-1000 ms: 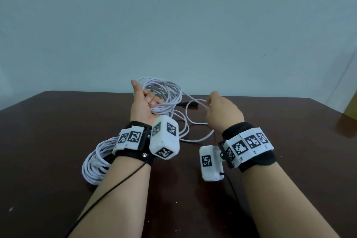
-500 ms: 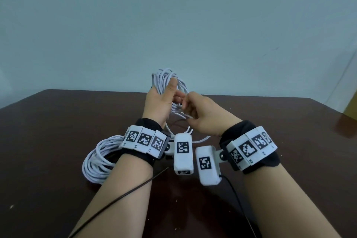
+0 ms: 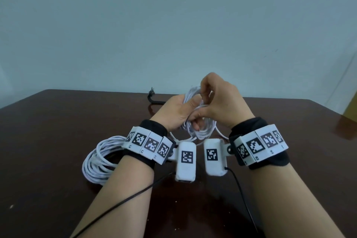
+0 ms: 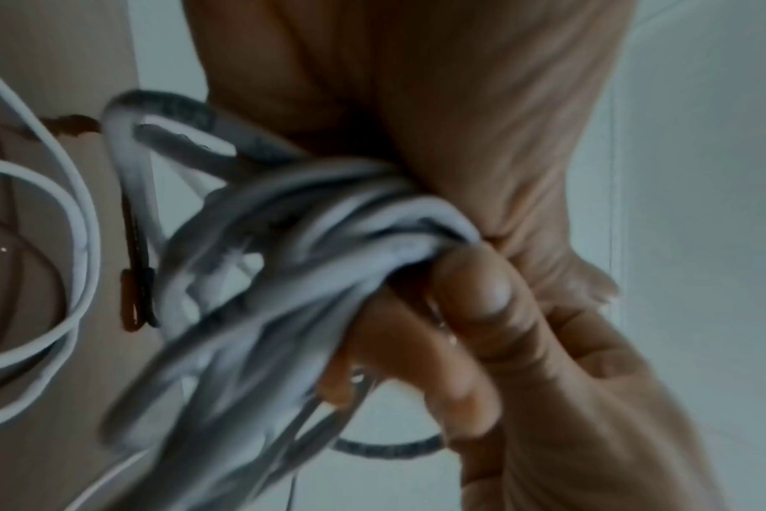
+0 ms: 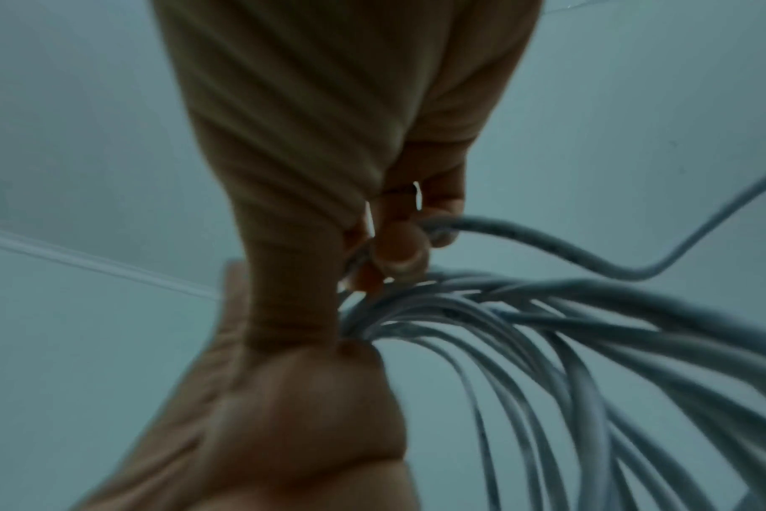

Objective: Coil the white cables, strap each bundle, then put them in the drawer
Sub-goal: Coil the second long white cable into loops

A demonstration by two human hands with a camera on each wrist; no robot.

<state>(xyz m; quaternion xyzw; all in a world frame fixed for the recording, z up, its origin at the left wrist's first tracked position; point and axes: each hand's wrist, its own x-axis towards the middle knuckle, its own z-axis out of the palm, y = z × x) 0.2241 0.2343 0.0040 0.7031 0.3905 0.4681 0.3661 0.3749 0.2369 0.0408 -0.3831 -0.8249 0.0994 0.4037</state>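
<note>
Both hands are raised above the bench [image 3: 58, 160], meeting over one coil [image 3: 201, 131] of white cable. The left hand [image 3: 173, 116] grips the gathered loops, its fingers [image 4: 482, 311] curled round the bundle and the thumb pressed on top. The right hand [image 3: 218, 102] is just beside it, touching; its fingers [image 5: 399, 249] pinch a single strand at the top of the same coil. The loops hang down between the two wrists. A second coil [image 3: 98, 160] lies flat on the bench, partly hidden under the left forearm. A black strap [image 3: 154, 100] lies on the far part of the bench, well apart from both coils.
</note>
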